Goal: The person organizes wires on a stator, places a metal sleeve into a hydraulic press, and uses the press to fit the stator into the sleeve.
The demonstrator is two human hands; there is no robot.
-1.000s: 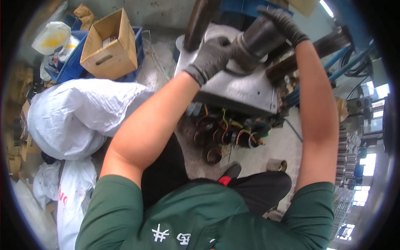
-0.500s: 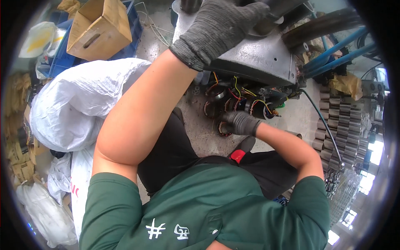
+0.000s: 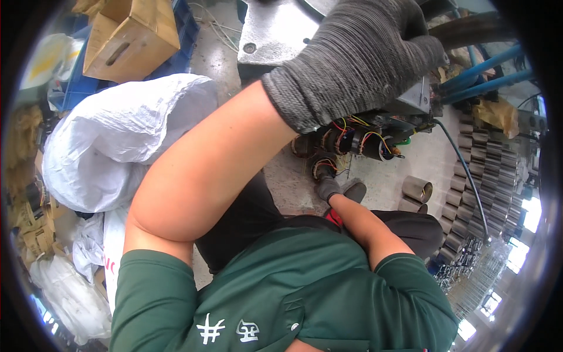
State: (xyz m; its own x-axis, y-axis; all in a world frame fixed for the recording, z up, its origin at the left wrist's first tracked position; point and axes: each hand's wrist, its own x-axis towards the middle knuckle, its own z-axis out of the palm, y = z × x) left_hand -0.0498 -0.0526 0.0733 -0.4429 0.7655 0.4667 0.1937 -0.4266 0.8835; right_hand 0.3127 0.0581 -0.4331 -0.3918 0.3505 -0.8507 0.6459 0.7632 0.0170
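Observation:
My left hand [image 3: 363,61], in a grey knitted glove, is raised close to view above a grey metal machine [image 3: 267,44]. Its fingers bend away on the far side, so whatever they may hold is hidden. Low by the floor, my right hand [image 3: 327,189], also gloved, closes on the near side of a motor stator [image 3: 324,169] with copper windings and thin coloured wires. Beyond that stator, more wound stators [image 3: 337,141] stand below the machine, their red, yellow and green wires loose. My left wrist covers part of them.
A white sack [image 3: 117,146] bulges at my left, before a cardboard box [image 3: 132,47] on a blue crate [image 3: 187,29]. Rows of metal cylinders [image 3: 487,170] line the right, with a single metal sleeve [image 3: 417,189] nearer. A black hose [image 3: 463,170] and blue bars [image 3: 487,85] are there too.
My left hand has risen toward me and shifted right, away from the machine's top. My right hand has swung to the stator's near side, and the stator sits slightly farther off.

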